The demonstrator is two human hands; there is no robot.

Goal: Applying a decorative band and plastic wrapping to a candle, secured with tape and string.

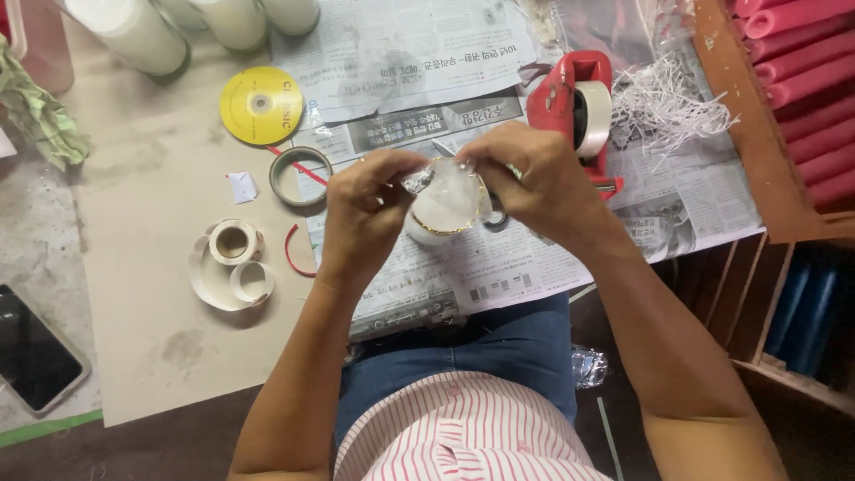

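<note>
Closest to the camera you've got a red-and-white striped shirt (472, 432) and blue jeans (499, 352), person sitting right up against the table (169, 356).

Just past the lap, both hands are up over a spread of newspaper (499, 263). The left hand (365, 209) is curled shut, fingertips pinching the crinkly clear wrap at the top left of a small white candle with a gold rim (443, 209). The right hand (534, 178) is closed on the other side of it, fingers gripping the wrap at the top right. So the candle sits between the two hands, held just above the newspaper, roughly mid-table. Can't tell if it touches the paper underneath.

Off to the left on the beige board there's a loose coil of white tape backing (230, 263), a thin red ribbon scrap (291, 249) near it, then a grey tape ring (300, 176) a bit further up. A dark phone (34, 352) lies at the far left edge.

Further back, a yellow disc (261, 105) sits by the newspaper's corner, and a red tape dispenser (574, 102) is just behind the right hand, with shredded white paper (668, 102) beside it. At the very back, tall white candles (134, 31) top left, and pink foam tubes (802, 80) stacked at the top right.
</note>
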